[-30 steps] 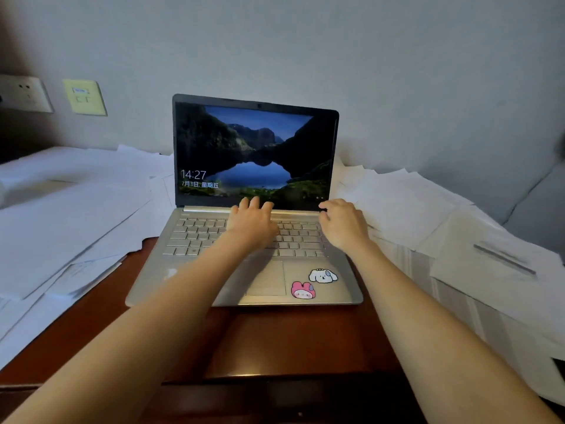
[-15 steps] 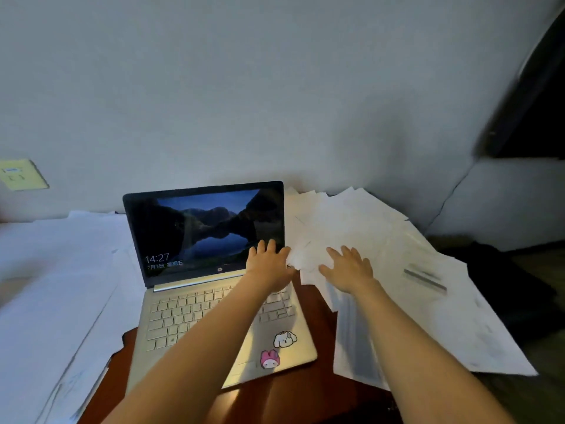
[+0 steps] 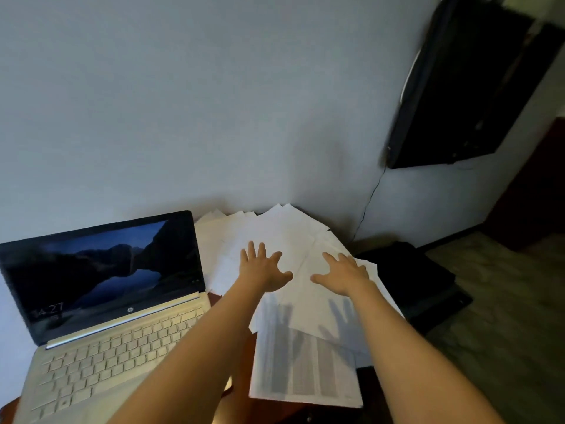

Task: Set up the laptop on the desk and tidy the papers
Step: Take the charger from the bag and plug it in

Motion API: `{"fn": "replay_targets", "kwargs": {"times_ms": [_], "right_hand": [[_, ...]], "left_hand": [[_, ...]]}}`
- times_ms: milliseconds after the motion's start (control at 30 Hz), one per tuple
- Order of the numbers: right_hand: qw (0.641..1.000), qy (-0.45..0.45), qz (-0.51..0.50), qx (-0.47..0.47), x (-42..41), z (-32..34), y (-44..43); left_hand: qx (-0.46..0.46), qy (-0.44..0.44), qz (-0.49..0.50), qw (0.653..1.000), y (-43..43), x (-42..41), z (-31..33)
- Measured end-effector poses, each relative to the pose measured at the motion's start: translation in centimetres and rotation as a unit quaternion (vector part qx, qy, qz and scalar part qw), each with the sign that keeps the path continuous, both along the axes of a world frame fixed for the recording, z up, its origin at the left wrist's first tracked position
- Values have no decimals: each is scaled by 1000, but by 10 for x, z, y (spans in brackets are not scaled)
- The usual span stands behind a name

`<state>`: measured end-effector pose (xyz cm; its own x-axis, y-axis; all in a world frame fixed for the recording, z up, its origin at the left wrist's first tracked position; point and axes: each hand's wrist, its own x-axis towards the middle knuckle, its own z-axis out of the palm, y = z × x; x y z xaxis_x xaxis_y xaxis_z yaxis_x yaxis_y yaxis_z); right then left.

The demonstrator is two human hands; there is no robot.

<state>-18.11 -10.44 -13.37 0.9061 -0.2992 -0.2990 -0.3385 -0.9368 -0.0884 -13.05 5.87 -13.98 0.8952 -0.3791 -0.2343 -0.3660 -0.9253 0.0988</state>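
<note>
Open laptop (image 3: 107, 301), cropped at 7 o'clock, screen facing 5 o'clock. Left hand (image 3: 263, 272) and right hand (image 3: 344, 278), fingers spread, grasping nothing, over papers (image 3: 284, 228); print illegible.

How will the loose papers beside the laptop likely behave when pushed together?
The papers lie fanned and overlapping, so sheets will probably slide apart. They look thin, so edges may buckle. Those seemingly overhanging the desk might fall.

- The laptop (image 3: 101, 301) runs off the left and bottom edges, and the left forearm (image 3: 183, 356) covers its front right corner.
- Print on the lowest sheet (image 3: 318, 381) is too small to read.
- The dark wall panel (image 3: 458, 87) is blurred and cut by the top edge.
</note>
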Motion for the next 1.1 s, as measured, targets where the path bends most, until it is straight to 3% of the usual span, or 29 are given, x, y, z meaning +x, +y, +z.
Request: {"fn": "replay_targets", "kwargs": {"times_ms": [633, 1100], "right_hand": [[995, 32, -93, 18, -91, 2, -227], [992, 78, -86, 41, -70, -23, -329]], "left_hand": [[-37, 61, -44, 996, -257, -49, -5], [-19, 88, -54, 994, -344, -22, -23]]}}
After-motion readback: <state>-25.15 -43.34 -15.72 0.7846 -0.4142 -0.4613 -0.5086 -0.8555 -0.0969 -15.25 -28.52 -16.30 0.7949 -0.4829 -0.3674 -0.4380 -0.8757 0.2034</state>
